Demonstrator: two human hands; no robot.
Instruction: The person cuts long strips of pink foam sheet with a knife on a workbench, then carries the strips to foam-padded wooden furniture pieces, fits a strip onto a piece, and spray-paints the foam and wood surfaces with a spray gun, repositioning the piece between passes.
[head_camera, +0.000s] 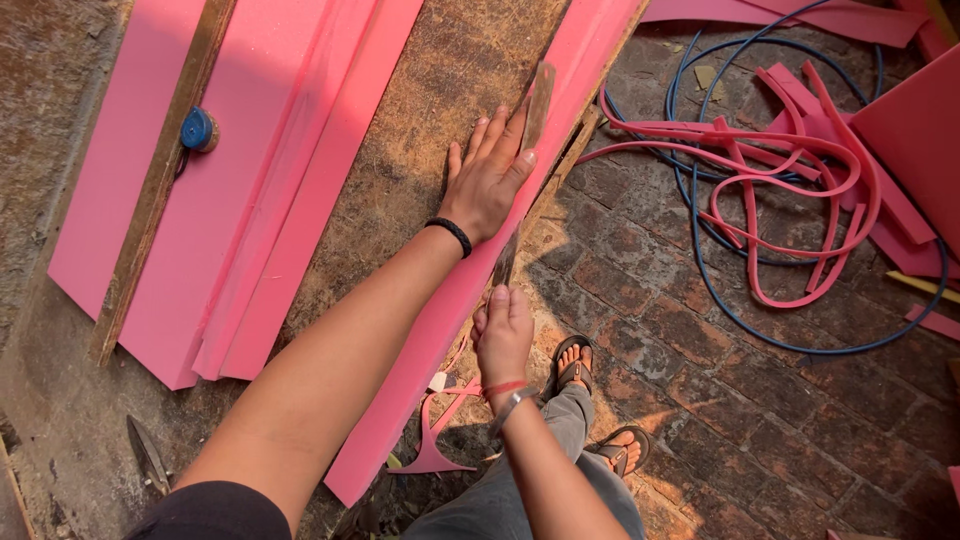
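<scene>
Dark-sleeved left forearm, bottom centre of the frame, runs up to the left hand (487, 180), fingers spread flat, pressing down a long pink foam strip (440, 330) on the worn table (420, 130).

Upper left: stacked pink foam sheets (250, 180) with a wooden batten (160, 180) across them and a blue disc-shaped object (198, 129) beside it.

Lower left: dark blade-like tool (148, 455) lying apart, untouched.

Centre: strip's long axis runs from lower left to upper right; a long thin blade (536, 100) lies along its right edge. Right hand (503, 335), lower centre, grip pinched on the blade's near end, so it sits nearer the camera than the left hand.

Right: brick floor (700, 330) with curled pink foam offcuts (780, 170) tangled over a blue hose (780, 330). No containers in view.
</scene>
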